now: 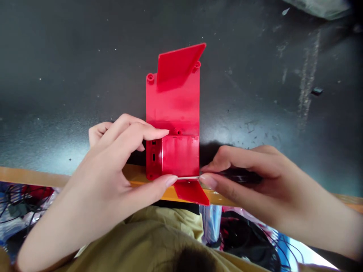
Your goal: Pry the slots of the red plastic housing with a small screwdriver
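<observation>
A red plastic housing (172,109) with hinged flaps and screw posts lies on the dark tabletop (70,75), its near end over the table's edge. My left hand (119,170) grips the housing's near left corner, index finger on top and thumb at the lower edge. My right hand (255,181) is closed round a black-handled screwdriver (241,176). Its thin metal shaft (188,178) runs leftward along the housing's near edge, the tip by my left thumb.
The table's wooden front edge (34,176) crosses the view. Below it lie tangled cables and bags (22,204) on the left and more clutter (249,234) on the right. A small dark scrap (317,90) rests far right on the table.
</observation>
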{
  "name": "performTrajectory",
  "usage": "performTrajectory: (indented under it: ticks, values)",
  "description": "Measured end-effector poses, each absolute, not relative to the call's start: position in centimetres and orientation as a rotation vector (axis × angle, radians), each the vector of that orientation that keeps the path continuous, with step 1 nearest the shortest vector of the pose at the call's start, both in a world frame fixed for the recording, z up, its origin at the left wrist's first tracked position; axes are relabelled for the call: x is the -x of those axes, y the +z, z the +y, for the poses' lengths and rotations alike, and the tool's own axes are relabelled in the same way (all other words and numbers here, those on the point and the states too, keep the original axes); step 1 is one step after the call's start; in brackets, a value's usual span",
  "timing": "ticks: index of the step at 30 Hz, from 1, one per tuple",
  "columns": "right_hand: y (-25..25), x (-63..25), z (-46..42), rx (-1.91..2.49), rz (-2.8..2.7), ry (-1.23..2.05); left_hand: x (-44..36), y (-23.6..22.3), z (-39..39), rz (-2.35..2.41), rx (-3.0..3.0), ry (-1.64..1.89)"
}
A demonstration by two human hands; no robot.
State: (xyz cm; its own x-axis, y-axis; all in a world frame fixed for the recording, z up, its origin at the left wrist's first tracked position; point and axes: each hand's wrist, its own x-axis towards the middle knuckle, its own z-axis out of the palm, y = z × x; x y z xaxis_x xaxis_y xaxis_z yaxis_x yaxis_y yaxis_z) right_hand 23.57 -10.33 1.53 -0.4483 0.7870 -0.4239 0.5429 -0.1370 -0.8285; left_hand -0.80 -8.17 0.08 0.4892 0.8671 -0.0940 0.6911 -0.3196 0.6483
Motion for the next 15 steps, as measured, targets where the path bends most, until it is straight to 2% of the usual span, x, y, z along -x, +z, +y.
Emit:
performTrajectory:
  ticks: [6, 15]
  values:
    - [1.7, -23.7, -9.8, 1.567, -1.887, 1.764, 0.5, -0.1, -8.5, 1.318, -2.068, 0.337]
    - [2.6, -23.6, -8.6, 1.496, -1.994, 1.685, 0.4, 1.6, -7.9, 1.25, -2.023, 0.088]
